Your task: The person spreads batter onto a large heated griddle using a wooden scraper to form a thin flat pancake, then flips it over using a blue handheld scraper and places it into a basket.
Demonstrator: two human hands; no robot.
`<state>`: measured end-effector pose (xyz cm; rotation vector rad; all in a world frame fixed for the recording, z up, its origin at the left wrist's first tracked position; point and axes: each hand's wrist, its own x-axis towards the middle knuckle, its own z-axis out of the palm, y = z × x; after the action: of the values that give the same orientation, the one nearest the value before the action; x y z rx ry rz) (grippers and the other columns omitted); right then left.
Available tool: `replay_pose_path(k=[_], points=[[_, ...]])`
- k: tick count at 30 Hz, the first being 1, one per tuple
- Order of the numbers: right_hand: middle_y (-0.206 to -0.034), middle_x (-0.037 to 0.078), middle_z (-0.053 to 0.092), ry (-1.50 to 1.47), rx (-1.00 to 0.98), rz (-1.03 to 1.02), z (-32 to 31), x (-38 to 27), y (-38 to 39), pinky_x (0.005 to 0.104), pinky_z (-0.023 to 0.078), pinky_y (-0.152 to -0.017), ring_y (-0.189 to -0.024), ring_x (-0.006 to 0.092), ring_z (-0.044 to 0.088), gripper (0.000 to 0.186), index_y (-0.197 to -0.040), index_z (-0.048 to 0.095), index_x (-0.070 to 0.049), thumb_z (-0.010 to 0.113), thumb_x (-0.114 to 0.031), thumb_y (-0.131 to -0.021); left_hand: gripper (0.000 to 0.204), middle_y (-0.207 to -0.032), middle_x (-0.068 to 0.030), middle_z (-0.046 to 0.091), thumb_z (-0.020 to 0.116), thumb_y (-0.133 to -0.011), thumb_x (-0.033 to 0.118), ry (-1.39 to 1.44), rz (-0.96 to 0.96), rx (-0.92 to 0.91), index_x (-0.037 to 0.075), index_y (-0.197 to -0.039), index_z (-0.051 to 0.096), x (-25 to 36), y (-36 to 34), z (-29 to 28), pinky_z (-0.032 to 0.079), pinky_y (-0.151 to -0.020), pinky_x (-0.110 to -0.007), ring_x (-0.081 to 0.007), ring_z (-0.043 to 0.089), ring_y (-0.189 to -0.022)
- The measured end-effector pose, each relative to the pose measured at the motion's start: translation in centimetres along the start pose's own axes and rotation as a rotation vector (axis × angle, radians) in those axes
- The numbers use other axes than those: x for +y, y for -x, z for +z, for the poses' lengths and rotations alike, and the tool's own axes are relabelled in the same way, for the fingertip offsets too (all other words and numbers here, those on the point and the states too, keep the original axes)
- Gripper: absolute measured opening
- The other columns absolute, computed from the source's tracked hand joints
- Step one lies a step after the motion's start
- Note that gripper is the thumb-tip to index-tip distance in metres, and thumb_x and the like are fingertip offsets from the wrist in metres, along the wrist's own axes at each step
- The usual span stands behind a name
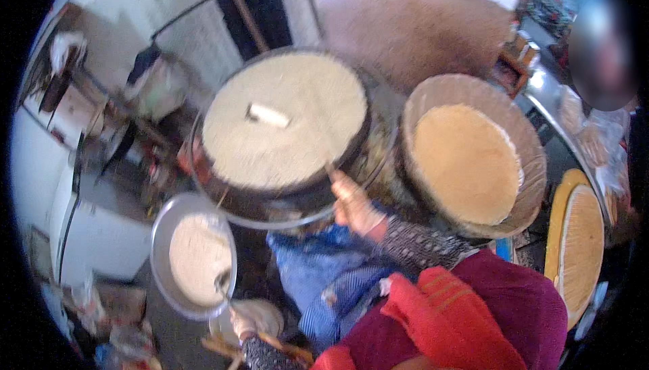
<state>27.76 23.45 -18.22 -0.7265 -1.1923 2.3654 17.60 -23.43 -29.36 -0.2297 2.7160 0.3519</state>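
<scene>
My right hand [353, 204], in a pale glove, grips the thin handle of a spreader [269, 114] with a pale blade, which rests on a large round griddle [240, 147] coated edge to edge in cream batter. My left hand [242, 323] is at lower left, closed on the handle of a metal ladle [222, 282]. The ladle's head dips into the pale batter of a metal bowl [158, 248], which stands by a white bucket [274, 319].
A round basket [527, 187] holds a thin golden sheet. More golden rounds [578, 248] lie on the right. A blurred person [602, 52] is at upper right. Cluttered shelves [67, 86] and a white cabinet [105, 235] stand left. A wall [412, 18] backs the griddle.
</scene>
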Motion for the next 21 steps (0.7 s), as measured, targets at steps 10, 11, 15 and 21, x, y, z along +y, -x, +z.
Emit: replay_pose_path(k=[10, 11, 15, 21], points=[[-0.053, 0.0, 0.05, 0.065, -0.151, 0.28, -2.0, 1.9, 1.1, 0.03, 0.033, -0.034, -0.036, 0.0128, 0.043, 0.048, -0.144, 0.044, -0.027, 0.058, -0.03, -0.098, 0.066, -0.077, 0.0009, 0.047, 0.052, -0.097, 0.011, 1.283, 0.05, 0.229, 0.012, -0.154, 0.017, 3.4, 11.1, -4.5, 0.036, -0.046, -0.019, -0.0055, 0.041, -0.054], [-0.053, 0.0, 0.051, 0.052, -0.149, 0.315, -1.9, 1.7, 1.2, 0.0298, 0.032, -0.034, -0.036, 0.0127, 0.043, 0.047, -0.143, 0.045, -0.027, 0.057, -0.03, -0.098, 0.066, -0.078, 0.0006, 0.048, 0.052, -0.097, 0.011, 1.314, 0.133, 0.184, 0.012, -0.154, 0.018, 4.1, 11.1, -5.0, 0.036, -0.046, -0.019, -0.0058, 0.041, -0.055], [-0.051, 0.001, 0.049, 0.06, -0.132, 0.368, -2.5, 0.8, 1.9, 0.0291, 0.032, -0.034, -0.035, 0.0122, 0.042, 0.046, -0.144, 0.044, -0.024, 0.055, -0.029, -0.099, 0.066, -0.082, -0.001, 0.05, 0.052, -0.097, 0.009, 1.381, 0.246, 0.032, 0.01, -0.153, 0.019, 11.4, 11.9, -8.4, 0.037, -0.047, -0.019, -0.0056, 0.041, -0.056], [-0.05, 0.001, 0.046, 0.099, -0.202, 0.377, -3.7, -0.3, 3.3, 0.0287, 0.032, -0.033, -0.035, 0.0118, 0.04, 0.049, -0.147, 0.04, -0.019, 0.052, -0.029, -0.1, 0.069, -0.086, -0.0021, 0.052, 0.054, -0.095, 0.004, 1.432, 0.321, -0.23, 0.01, -0.153, 0.018, 21.9, 10.0, -10.3, 0.036, -0.047, -0.017, -0.0041, 0.042, -0.059]])
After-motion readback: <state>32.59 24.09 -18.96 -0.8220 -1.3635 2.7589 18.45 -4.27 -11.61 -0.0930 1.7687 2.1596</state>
